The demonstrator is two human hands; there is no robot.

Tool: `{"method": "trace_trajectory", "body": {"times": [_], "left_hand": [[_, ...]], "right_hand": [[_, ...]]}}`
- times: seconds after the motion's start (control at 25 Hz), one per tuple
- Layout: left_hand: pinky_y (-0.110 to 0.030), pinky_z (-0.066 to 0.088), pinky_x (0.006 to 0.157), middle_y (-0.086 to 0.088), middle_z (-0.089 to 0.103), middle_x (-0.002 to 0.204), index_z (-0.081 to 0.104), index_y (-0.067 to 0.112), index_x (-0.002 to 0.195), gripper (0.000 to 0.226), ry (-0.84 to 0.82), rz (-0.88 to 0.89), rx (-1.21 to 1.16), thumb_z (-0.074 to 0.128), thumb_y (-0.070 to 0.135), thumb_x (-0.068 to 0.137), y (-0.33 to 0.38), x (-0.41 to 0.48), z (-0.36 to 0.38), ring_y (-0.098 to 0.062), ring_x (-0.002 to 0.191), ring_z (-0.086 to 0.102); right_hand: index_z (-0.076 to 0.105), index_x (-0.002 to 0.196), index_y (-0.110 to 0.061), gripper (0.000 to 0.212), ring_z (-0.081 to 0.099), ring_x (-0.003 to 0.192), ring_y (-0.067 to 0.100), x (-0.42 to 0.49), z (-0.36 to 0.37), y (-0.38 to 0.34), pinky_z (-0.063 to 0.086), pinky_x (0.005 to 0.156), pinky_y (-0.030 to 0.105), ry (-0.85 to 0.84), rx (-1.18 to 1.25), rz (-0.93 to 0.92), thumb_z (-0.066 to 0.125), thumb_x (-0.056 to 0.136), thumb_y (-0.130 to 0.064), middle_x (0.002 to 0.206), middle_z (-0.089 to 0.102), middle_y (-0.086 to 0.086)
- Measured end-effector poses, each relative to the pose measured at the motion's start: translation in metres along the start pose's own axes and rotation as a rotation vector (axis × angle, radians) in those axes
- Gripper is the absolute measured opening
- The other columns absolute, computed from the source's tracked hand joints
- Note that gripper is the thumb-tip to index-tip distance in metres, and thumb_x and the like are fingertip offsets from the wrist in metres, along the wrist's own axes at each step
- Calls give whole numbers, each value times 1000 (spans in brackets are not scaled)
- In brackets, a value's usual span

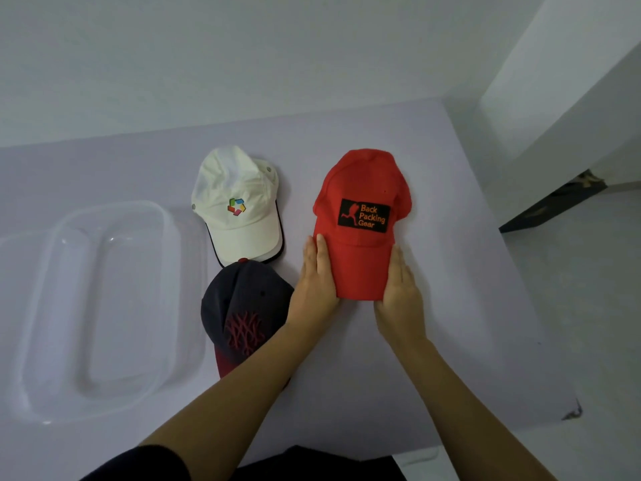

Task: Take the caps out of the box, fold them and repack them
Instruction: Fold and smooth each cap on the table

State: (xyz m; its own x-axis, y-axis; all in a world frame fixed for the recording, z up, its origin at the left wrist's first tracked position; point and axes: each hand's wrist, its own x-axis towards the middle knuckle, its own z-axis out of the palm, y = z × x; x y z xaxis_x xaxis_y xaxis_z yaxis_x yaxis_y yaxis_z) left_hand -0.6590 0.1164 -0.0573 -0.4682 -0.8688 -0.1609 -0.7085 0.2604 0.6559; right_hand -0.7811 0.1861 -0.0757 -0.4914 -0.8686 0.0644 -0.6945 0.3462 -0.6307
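A red cap (360, 258) with a black "Back Packing Gear" patch lies on the table, brim toward me. My left hand (317, 282) presses against the brim's left edge and my right hand (399, 289) against its right edge, both gripping the brim. A white cap (239, 203) with a coloured logo lies to the left of the red one. In front of the white cap sits a dark navy cap (242, 307) with a red pattern and red brim, partly under my left forearm. A clear plastic box (100, 300) stands at the left, with nothing in it.
The pale table (451, 307) ends at the right in an edge, with floor beyond. A white wall runs behind the table. A dark object (551, 203) lies on the floor at the far right.
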Motion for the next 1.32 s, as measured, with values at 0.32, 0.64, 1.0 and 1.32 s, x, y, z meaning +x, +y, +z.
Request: {"method": "trace_trajectory", "body": {"times": [0.32,0.64,1.0,1.32], "left_hand": [[-37,48,97,-9,46,143,2,31,150,75,64,5,-330,43,39,88,25,-42,-28,-23,118,56],[-29,21,116,-5,11,160,-4,21,148,87,17,186,-179,44,47,80,-1,-52,-80,-16,146,17],[-6,39,95,21,45,134,14,20,149,67,8,87,-518,52,18,94,7,-94,-67,13,119,47],[-30,19,118,17,18,150,18,23,149,68,192,123,-515,43,11,87,3,-48,-148,-3,141,18]], "right_hand": [[34,136,-30,50,60,100,6,-35,-28,-59,47,93,17,-89,533,93,45,87,-28,117,60,-3],[2,150,-20,68,23,140,2,-51,-52,-62,11,120,40,-209,428,-100,36,91,-17,155,19,-9],[-5,145,-41,72,1,147,10,-68,-67,-95,9,120,38,-272,545,-204,40,92,-22,159,-3,-4],[0,140,-56,95,-1,146,31,-70,-77,-54,-1,113,44,-155,-108,-425,50,88,5,158,-7,2]]}}
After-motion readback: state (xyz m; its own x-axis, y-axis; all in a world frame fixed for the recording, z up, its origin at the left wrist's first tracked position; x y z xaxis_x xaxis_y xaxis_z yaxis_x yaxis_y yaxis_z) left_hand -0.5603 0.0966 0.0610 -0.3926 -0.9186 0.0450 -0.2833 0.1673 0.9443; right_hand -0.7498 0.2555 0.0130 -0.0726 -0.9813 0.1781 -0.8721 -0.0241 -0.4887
